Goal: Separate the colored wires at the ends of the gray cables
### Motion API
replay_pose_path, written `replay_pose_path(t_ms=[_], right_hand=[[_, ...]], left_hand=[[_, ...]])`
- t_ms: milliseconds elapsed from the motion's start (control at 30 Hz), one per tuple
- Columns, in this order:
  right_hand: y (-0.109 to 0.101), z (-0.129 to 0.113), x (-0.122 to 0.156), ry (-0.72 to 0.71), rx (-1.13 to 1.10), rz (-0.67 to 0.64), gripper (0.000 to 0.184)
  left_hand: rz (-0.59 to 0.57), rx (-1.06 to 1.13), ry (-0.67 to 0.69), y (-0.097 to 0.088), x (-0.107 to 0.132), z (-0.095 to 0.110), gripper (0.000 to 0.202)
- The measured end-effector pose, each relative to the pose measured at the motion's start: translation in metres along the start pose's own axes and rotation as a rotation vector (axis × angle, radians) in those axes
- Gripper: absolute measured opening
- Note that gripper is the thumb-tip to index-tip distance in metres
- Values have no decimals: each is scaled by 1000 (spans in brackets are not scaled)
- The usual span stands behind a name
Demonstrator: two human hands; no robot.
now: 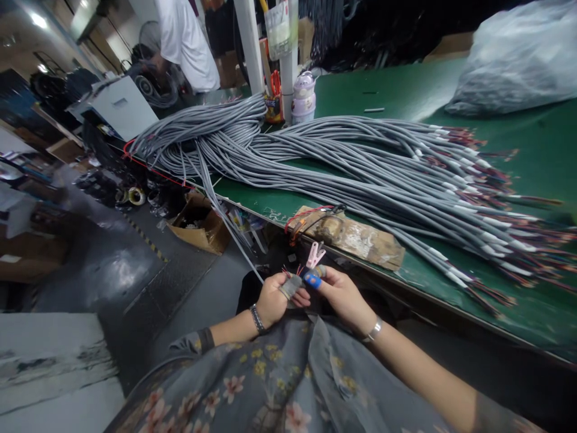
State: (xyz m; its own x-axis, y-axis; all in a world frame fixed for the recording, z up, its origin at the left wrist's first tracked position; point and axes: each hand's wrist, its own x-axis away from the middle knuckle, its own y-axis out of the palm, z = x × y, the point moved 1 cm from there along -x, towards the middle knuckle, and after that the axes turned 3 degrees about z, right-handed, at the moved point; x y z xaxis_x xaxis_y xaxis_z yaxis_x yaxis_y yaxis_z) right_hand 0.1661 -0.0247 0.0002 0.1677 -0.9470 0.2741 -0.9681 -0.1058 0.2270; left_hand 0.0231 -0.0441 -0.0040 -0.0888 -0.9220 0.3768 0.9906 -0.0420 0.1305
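Head view. The cable bundle (pixel 288 156), a heap of grey cables with white-banded ends and bared coloured wires at its right, lies along the green workbench (pixel 451 102) and serves as the reference for all positions. From its left part a single grey cable (pixel 234 231) descends over the bench edge to the left hand (pixel 273 297), in front of and below the bundle. This hand is curled closed about the cable near its end, where thin wires (pixel 288 272) emerge. The right hand (pixel 345 294), also in front of the bundle, brings thumb and forefinger nearly together beside these wires; what it grips, if anything, is too small to tell. A blue cover (pixel 312 279) encloses the thumb tip. A pink clip (pixel 314 255) projects upward between the hands.

Between hands and bundle, a worn brown board (pixel 358 239) occupies the near bench edge, with red and black leads at its left end. Behind the bundle stand a lilac container (pixel 303 95), a tool holder (pixel 273 108) and a pale post (pixel 249 45); behind its right end rests a filled plastic bag (pixel 518 60). To its left stands a white case (pixel 119 107), and beyond, a person in a white shirt (pixel 187 42). Below its left part sits an open cardboard box (pixel 201 224).
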Motion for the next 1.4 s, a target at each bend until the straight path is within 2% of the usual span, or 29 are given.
replay_pose_path(t_ms=[233, 500, 633, 767, 833, 1067, 1200, 1300, 1400], right_hand=[[2, -4, 4, -29, 63, -35, 49], [1, 1, 3, -7, 28, -67, 50], [-1, 0, 0, 39, -72, -80, 46], [6, -10, 3, 111, -140, -237, 39], [9, -15, 4, 130, -159, -264, 38], [12, -12, 2, 172, -235, -265, 44], [9, -4, -2, 258, -275, -294, 41], [5, -2, -5, 239, -220, -246, 38], [3, -1, -7, 217, -169, -191, 38]], left_hand=[[49, 42, 63, -1, -1, -5, 56], [95, 48, 48, -1, 0, -4, 54], [22, -21, 43, -1, 3, -1, 53], [-72, -102, 33, 1, 7, 6, 55], [-91, -111, 32, 2, 7, 8, 56], [-111, -24, 6, -1, 4, 0, 56], [-189, 10, -54, -2, 2, -5, 57], [-261, -29, -125, -3, 2, -5, 55], [-240, -62, -127, -4, 3, -6, 53]])
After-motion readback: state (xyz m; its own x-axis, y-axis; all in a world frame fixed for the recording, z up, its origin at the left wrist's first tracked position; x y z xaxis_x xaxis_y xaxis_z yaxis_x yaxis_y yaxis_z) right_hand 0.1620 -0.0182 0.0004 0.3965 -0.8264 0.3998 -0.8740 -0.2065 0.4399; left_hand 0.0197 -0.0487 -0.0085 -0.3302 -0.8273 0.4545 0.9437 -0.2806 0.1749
